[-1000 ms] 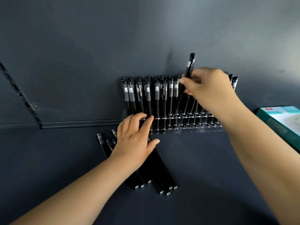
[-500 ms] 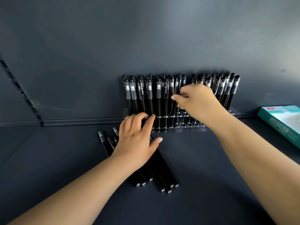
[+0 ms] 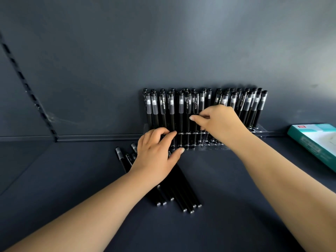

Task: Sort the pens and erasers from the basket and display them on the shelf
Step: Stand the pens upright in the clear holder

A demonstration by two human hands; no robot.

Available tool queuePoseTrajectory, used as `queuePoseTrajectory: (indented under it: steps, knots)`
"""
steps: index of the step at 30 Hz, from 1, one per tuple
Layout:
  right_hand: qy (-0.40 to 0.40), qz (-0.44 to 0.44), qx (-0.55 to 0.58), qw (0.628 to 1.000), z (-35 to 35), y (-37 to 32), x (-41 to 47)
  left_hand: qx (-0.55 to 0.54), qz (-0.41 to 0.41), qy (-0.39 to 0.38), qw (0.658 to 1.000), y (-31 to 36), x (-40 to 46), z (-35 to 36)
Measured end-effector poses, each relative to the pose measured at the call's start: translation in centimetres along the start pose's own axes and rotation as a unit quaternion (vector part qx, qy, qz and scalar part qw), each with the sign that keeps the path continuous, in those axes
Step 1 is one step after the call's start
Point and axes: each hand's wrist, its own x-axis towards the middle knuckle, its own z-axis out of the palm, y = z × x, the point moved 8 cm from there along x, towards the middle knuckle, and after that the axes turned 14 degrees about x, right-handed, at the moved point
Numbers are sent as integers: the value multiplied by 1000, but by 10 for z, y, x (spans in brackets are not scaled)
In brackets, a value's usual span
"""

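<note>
Several black pens (image 3: 164, 108) stand upright in a clear acrylic rack (image 3: 259, 129) against the dark back wall. My right hand (image 3: 221, 124) reaches into the middle of the rack, and its thumb and forefinger pinch the barrel of one standing pen (image 3: 196, 104). My left hand (image 3: 155, 157) lies on a pile of loose black pens (image 3: 181, 194) on the shelf. Its fingers are curled over them, with the fingertips at the rack's front edge. No eraser or basket is in view.
A teal and white box (image 3: 313, 140) lies on the shelf at the right edge. A slotted upright rail (image 3: 27, 84) runs down the wall on the left. The dark shelf surface (image 3: 236, 206) stretches toward me between my forearms.
My right hand has lowered the raised pen into the rack among the others and now sits lower, still pinching a barrel. My left hand has stayed on the loose pens.
</note>
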Motion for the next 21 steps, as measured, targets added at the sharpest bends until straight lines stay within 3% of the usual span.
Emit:
queuePoseTrajectory:
  steps: [3,6,8,12,18,21]
  knots:
    - [41,-43,-36,998,-14,-14,-10,-148,-71,26,986,-17,2,-19]
    - [48,-71,-23,996,-16,-27,-28,-192,-156,40,968,-47,0,-31]
    - [21,-81,-15,996,-4,-31,-40,-173,-230,-22,957,-74,-9,-21]
    - [-85,-123,-12,989,41,-40,-70,-159,-367,-166,902,-111,-44,-7]
    - [-281,-148,-3,948,103,-39,-102,36,-348,-259,900,-113,-57,-9]
    - [-339,-146,-18,929,115,-34,-110,81,-310,-286,903,-112,-58,-6]
